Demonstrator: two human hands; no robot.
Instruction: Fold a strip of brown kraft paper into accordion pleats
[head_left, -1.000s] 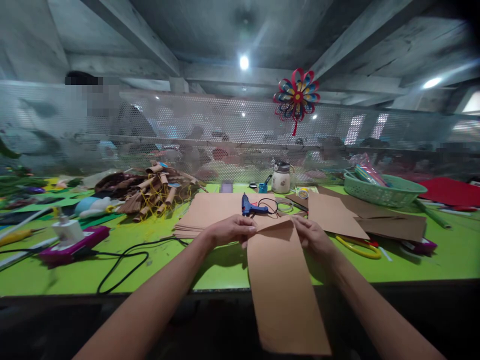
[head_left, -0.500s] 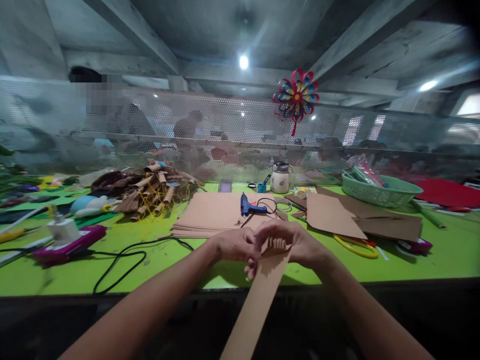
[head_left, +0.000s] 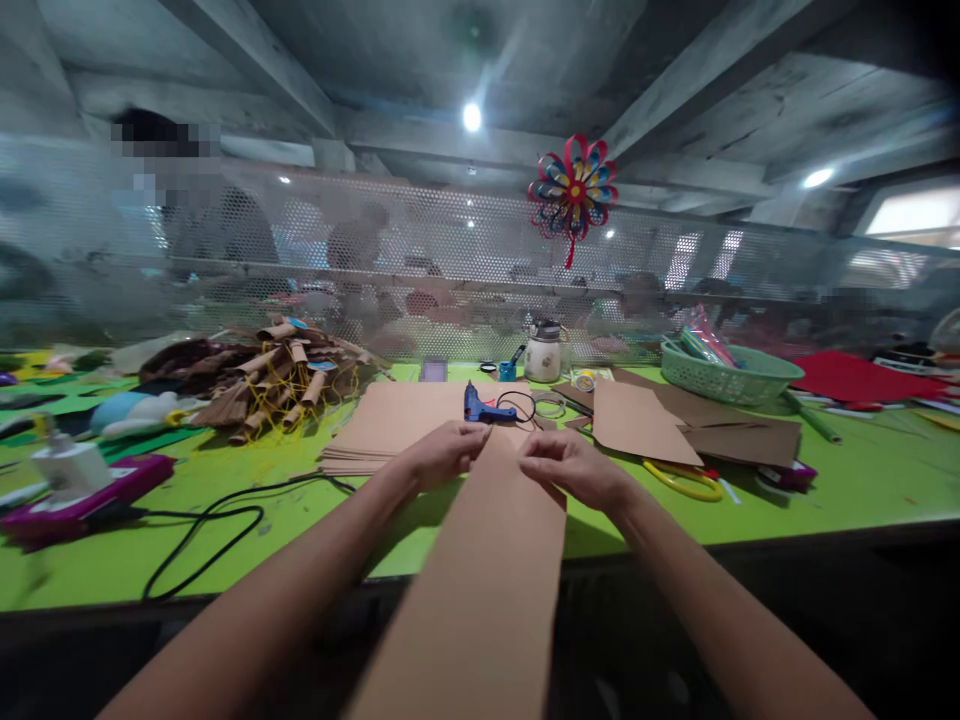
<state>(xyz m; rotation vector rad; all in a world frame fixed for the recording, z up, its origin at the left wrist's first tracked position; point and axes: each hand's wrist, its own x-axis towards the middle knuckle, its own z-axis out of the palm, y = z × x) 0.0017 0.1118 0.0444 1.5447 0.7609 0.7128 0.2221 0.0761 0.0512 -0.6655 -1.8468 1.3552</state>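
Note:
A long strip of brown kraft paper [head_left: 495, 570] runs from the table edge down towards me, its broad face up and looking flat. My left hand [head_left: 448, 452] is closed at the far left edge of the strip, thumb and fingers pinched together. On the opposite edge, my right hand [head_left: 574, 466] pinches the paper with bent fingers. Just past the hands a blue glue gun [head_left: 489, 408] rests on a stack of brown paper sheets [head_left: 390, 415]. The far end of the strip is partly hidden between the fingers.
To the left lie a bundle of brown paper rolls [head_left: 289, 385], a purple power strip [head_left: 90, 495] and a black cable [head_left: 217, 515]. A lidded jug [head_left: 543, 352], cut brown sheets [head_left: 641, 420], yellow-handled scissors [head_left: 682, 482] and a green basket [head_left: 727, 378] stand or lie to the right.
My hands have moved apart; before, they were together around a curled, fringed end of the strip. The paper now shows wider and flatter. The view has turned slightly right.

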